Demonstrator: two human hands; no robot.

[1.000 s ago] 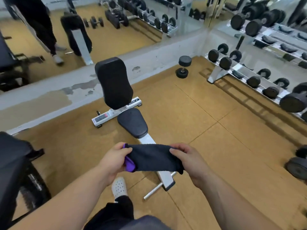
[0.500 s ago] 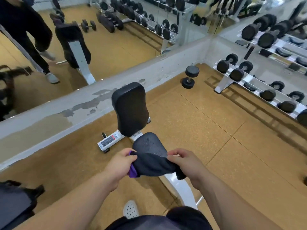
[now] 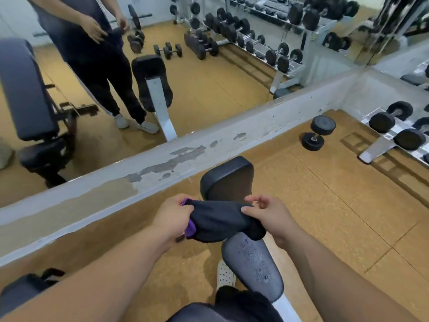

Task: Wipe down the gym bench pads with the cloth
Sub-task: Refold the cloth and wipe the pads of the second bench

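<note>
A dark cloth (image 3: 220, 219) with a purple edge is stretched between both hands, above the bench. My left hand (image 3: 173, 216) grips its left end and my right hand (image 3: 267, 214) pinches its right end. Behind the cloth stands the bench's black upright back pad (image 3: 228, 180). Below the cloth lies the black seat pad (image 3: 254, 263), which shows wet droplets. The cloth hides where the two pads meet.
A wall mirror (image 3: 162, 66) with a grey ledge runs close behind the bench. A loose dumbbell (image 3: 318, 132) lies on the cork floor to the right, near a dumbbell rack (image 3: 394, 133). Another black bench pad (image 3: 21, 291) is at the lower left.
I have stepped much closer to the bench, which now lies right beneath my hands. Both hands still hold the cloth stretched between them, now nearer the back pad.
</note>
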